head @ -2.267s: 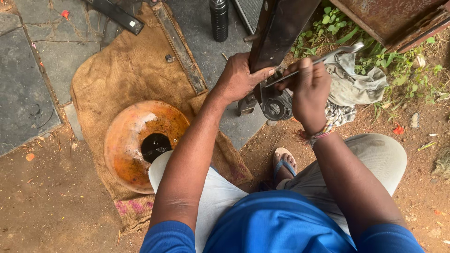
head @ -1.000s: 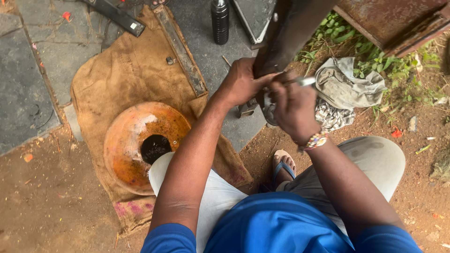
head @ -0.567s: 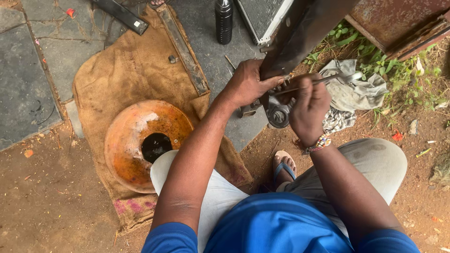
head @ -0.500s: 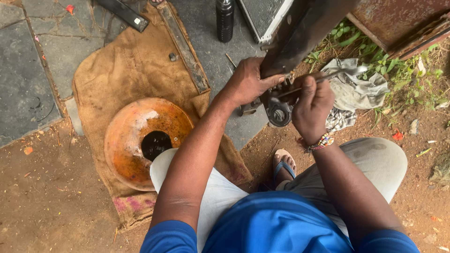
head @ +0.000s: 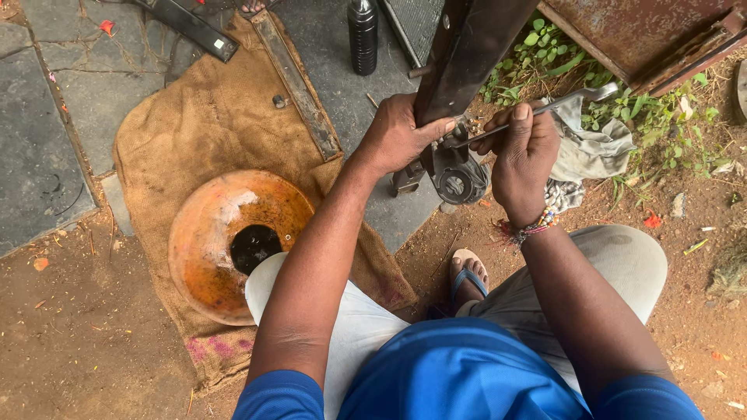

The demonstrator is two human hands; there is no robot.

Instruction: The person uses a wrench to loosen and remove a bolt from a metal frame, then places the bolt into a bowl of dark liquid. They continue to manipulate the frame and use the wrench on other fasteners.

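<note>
My left hand grips the lower end of a dark metal bar that slants up out of view. Just below it hangs a round grey metal fitting bolted to the bar. My right hand is closed around a long silver spanner, whose near end sits on the fitting's bolt beside my left thumb. A beaded band circles my right wrist.
A rusty orange disc with a centre hole lies on a burlap sack at the left. A black cylinder, flat metal strips and a grey rag lie around; weeds and a rusty panel stand at the right.
My right hand swung the spanner around the bolt, dropping over the fitting and then coming back up to the right. My left hand stayed on the bar.
</note>
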